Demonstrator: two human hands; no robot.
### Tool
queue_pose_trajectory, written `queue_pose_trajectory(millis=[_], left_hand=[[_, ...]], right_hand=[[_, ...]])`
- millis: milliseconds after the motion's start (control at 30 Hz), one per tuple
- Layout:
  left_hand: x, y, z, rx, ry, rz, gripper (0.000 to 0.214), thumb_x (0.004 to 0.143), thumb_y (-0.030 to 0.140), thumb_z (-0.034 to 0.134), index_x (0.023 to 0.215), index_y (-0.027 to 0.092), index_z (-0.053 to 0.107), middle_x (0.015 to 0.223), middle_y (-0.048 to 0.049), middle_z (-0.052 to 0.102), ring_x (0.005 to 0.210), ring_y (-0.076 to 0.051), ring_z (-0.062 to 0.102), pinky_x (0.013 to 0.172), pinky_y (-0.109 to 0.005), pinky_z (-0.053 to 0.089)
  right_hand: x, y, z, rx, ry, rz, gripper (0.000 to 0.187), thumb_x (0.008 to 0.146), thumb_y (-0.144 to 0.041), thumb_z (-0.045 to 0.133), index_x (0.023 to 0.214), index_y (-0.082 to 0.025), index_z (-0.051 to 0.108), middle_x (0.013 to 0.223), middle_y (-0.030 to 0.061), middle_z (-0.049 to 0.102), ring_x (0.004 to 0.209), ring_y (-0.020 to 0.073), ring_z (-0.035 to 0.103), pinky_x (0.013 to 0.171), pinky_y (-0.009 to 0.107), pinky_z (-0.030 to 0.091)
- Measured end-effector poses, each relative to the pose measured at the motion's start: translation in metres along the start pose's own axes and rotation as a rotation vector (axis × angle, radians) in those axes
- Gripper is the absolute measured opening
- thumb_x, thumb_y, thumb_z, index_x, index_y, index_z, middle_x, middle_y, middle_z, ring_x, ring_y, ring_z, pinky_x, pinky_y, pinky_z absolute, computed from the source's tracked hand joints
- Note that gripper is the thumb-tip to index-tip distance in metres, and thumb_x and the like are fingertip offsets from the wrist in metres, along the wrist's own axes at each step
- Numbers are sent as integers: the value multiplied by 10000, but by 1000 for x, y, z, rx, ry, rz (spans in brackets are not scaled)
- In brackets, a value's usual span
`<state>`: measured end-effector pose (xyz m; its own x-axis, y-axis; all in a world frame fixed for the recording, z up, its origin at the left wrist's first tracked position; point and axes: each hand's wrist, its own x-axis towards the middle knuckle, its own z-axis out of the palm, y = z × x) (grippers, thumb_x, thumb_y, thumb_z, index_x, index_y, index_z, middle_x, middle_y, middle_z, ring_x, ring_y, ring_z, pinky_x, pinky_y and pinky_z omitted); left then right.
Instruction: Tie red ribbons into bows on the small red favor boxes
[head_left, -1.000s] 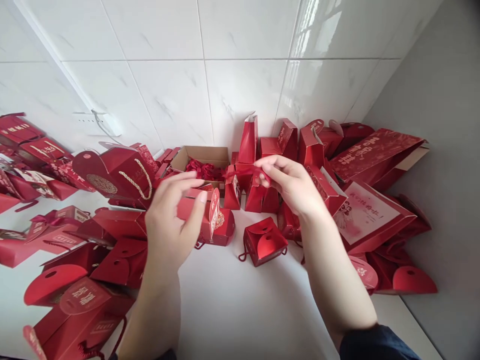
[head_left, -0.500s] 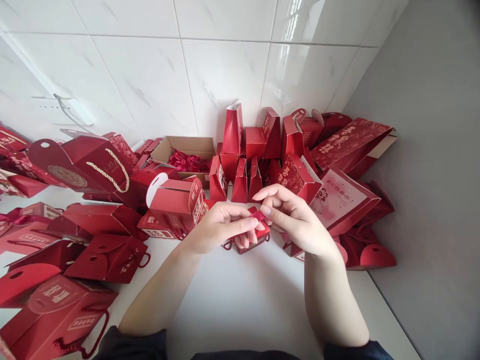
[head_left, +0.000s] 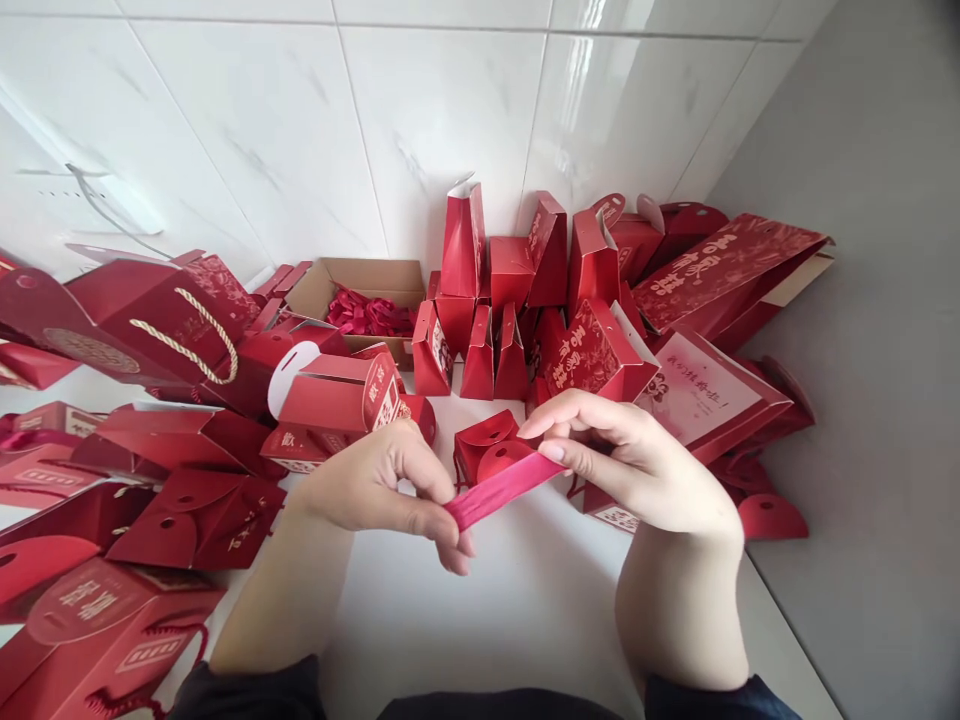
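1. the left hand (head_left: 420, 495) pinches the lower left end of the red ribbon (head_left: 506, 488), and the right hand (head_left: 615, 450) pinches the upper right end; the ribbon spans the gap between them, near the centre of the frame, above the worktop (head_left: 480, 640).
2. the ribbon could slip from either hand, since only thumb and fingertips seem to grip it and the cloth looks smooth.
3. it could twist or crease if one hand turns more than the other; faint folds already run along it.
4. the small red box (head_left: 484, 430) sits just behind the ribbon, at the centre of the frame; a low sweep of the right hand could nudge it, or a knuckle could catch its flap.
5. the tall red box (head_left: 463, 240), at upper centre, appears to stand on another box, so a bump might topple it.
6. loose ribbons (head_left: 367, 312) lie heaped in the brown carton (head_left: 304, 290), left of upper centre; pulling at one could drag out others, as they look tangled.
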<state>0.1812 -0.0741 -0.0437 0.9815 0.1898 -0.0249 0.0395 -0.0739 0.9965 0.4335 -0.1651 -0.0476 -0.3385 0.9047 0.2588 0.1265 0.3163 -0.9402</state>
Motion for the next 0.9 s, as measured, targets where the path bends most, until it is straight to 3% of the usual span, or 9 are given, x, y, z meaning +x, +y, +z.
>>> queue_pose_trajectory(millis=[133, 233, 300, 433, 533, 633, 700, 800, 900], left_hand=[[-1, -2, -7, -26, -105, 196, 172, 834, 230, 687, 957, 243, 806, 775, -104, 775, 670, -219, 751, 611, -209, 598], [-2, -4, -9, -58, -78, 366, 123, 721, 373, 786, 719, 252, 809, 579, -79, 725, 488, -208, 702, 448, -172, 544], [-4, -4, -8, -73, -37, 408, 178, 675, 405, 811, 606, 244, 776, 509, -71, 689, 425, -198, 671, 386, -167, 503], [-8, -5, -4, -120, -41, 210, 205, 815, 366, 694, 731, 208, 793, 522, -85, 690, 437, -180, 669, 430, -187, 510], [-6, -7, -3, -169, 20, -9, 233, 866, 364, 645, 826, 179, 781, 547, -77, 696, 443, -150, 651, 459, -199, 508], [1, -7, -3, -201, 133, -138, 257, 865, 376, 648, 759, 157, 732, 490, -29, 643, 365, -104, 564, 392, -180, 440], [6, -8, -3, -204, 229, -150, 324, 874, 400, 631, 680, 143, 672, 496, -14, 623, 335, -80, 508, 349, -169, 374], [9, -9, -1, -177, 291, -126, 425, 883, 445, 603, 600, 129, 594, 536, -27, 618, 373, -75, 507, 354, -173, 321], [10, -10, 0, -145, 290, -112, 467, 896, 442, 583, 551, 129, 554, 431, -9, 526, 421, -94, 521, 389, -181, 305]], right_hand=[[-3, 1, -5, -22, -18, 10, 127, 965, -185, 541, 1026, -221, 646, 852, -10, 642, 613, 55, 578, 563, 170, 492], [-6, 1, -11, -71, -31, 7, 96, 955, -202, 563, 978, -207, 656, 860, -4, 654, 630, 62, 584, 594, 181, 499], [-6, 0, -13, -130, -71, 27, 116, 959, -236, 559, 1003, -202, 661, 861, 5, 670, 639, 76, 591, 618, 200, 503], [3, -3, -4, -240, -179, 80, 279, 989, -329, 494, 1193, -205, 638, 1085, 63, 697, 898, 155, 650, 807, 273, 518], [19, 5, 12, -87, -212, 28, 338, 1010, -372, 435, 1240, -197, 610, 1218, 76, 651, 1104, 184, 598, 971, 322, 457], [34, 21, 27, 166, -265, 45, 372, 1003, -442, 425, 1034, -150, 654, 968, 69, 692, 910, 171, 639, 851, 319, 501], [41, 31, 33, 309, -285, 76, 460, 1009, -477, 377, 903, -130, 660, 826, 61, 683, 814, 168, 649, 821, 329, 512], [44, 39, 36, 417, -286, 78, 501, 1015, -472, 360, 859, -117, 677, 779, 68, 684, 792, 172, 659, 846, 346, 514], [44, 40, 36, 443, -277, 63, 356, 981, -403, 496, 891, -116, 686, 791, 66, 695, 787, 168, 657, 801, 332, 527]])
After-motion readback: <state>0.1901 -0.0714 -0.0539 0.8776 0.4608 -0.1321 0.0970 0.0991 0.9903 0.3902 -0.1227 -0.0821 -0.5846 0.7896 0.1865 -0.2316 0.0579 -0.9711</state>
